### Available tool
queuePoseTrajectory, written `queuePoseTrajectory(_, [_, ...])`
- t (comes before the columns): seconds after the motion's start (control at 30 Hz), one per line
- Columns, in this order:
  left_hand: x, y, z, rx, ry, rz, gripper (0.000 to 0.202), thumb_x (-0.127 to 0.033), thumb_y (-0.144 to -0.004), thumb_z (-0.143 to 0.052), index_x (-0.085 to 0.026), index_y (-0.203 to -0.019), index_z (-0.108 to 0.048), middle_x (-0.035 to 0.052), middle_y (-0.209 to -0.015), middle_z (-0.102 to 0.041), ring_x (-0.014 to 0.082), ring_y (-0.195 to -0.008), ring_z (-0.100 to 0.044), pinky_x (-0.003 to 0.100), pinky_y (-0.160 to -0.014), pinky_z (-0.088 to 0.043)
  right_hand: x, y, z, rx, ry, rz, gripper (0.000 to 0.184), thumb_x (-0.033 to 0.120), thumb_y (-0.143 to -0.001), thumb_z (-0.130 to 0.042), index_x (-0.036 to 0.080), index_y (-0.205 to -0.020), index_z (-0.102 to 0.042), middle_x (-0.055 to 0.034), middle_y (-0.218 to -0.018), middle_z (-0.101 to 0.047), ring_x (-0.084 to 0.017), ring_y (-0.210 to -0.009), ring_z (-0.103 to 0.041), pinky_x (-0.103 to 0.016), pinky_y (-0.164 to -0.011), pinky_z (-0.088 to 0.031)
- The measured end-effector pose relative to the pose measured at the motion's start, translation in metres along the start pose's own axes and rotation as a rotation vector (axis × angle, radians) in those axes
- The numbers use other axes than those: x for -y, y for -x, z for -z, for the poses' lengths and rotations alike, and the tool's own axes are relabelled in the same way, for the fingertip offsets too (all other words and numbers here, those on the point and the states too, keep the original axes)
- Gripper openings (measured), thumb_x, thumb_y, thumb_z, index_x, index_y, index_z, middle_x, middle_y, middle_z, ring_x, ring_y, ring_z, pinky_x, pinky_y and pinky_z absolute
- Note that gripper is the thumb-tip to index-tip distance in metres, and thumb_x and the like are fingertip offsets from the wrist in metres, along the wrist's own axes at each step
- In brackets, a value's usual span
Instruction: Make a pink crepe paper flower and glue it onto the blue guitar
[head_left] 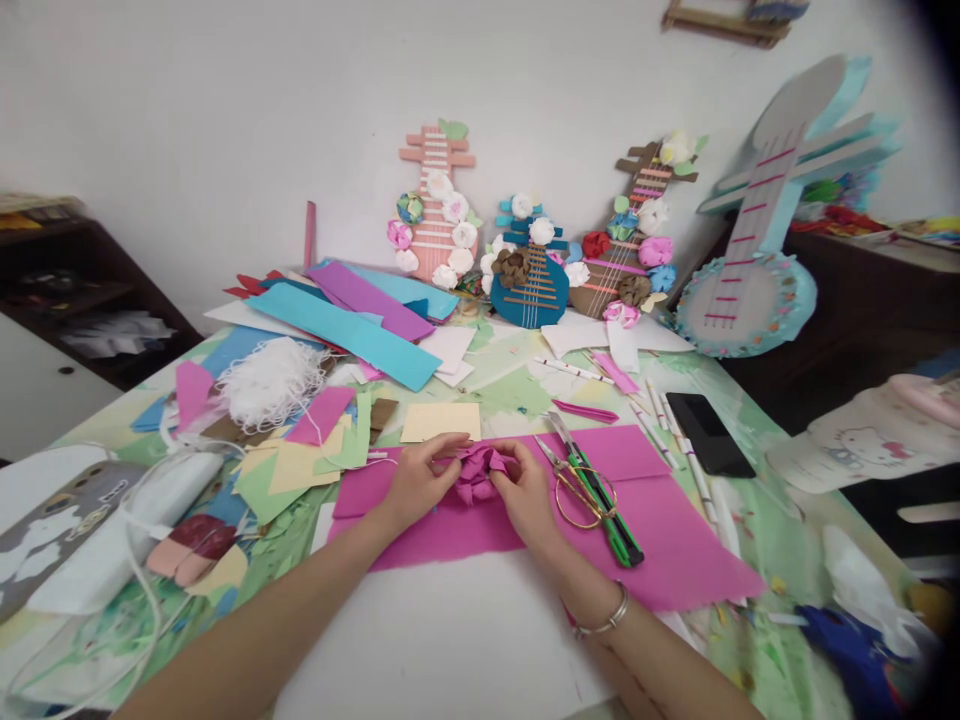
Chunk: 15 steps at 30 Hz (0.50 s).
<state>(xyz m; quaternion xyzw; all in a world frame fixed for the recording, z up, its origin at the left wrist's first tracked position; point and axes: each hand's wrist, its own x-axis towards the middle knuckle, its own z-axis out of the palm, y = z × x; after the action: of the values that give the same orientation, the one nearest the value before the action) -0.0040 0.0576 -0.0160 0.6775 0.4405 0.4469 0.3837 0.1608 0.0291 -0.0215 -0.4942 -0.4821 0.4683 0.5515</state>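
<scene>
Pinching a pink paper flower [478, 478] in their fingertips, the left hand [421, 482] and right hand [526, 500] could tear it by squeezing too hard, with scissors [562, 467] right of the flower.

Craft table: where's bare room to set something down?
Bare: the white sheet between left forearm and right forearm, below the magenta paper; that paper right of the green utility knife. Crowded: left, with yarn and paper scraps; right, with pens and smartphone.
</scene>
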Motion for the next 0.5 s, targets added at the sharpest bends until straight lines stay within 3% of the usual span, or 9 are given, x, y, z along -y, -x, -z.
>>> queuePoseTrajectory(0.17, [0.0047,-0.0063,0.0021,0.006,-0.009,0.070,0.033,-0.026,-0.076,-0.062,-0.012,-0.105,-0.065,0.0119,-0.096,-0.075,0.0236,-0.090,-0.072,0.033,-0.072,-0.061,-0.0036,-0.0006,0.0011,0.015,0.057,0.025,0.027,0.015,-0.075,-0.052,0.019,-0.100,-0.061,-0.0050,-0.099,-0.067,-0.019,-0.089,-0.065,-0.034,-0.082,-0.051])
queuePoseTrajectory(0.33, [0.0029,-0.0087,0.0032,0.080,-0.049,0.063,0.019,-0.026,-0.075,-0.063,-0.015,-0.087,-0.072,0.0076,-0.086,-0.076,0.0206,-0.080,-0.072,0.028,-0.065,-0.058,-0.0052,-0.0011,0.0024,0.042,0.228,0.099,0.033,0.012,-0.073,-0.047,0.021,-0.103,-0.059,-0.0055,-0.101,-0.065,-0.021,-0.090,-0.063,-0.034,-0.079,-0.052])
queuePoseTrajectory(0.5, [0.0024,-0.0074,0.0034,0.114,-0.047,0.045,0.026,-0.026,-0.074,-0.063,-0.013,-0.095,-0.072,0.0088,-0.088,-0.076,0.0205,-0.079,-0.071,0.028,-0.065,-0.058,-0.0068,-0.0002,0.0039,0.061,0.380,0.223,0.030,0.007,-0.074,-0.044,0.021,-0.096,-0.059,-0.0059,-0.096,-0.064,-0.022,-0.088,-0.060,-0.034,-0.076,-0.050])
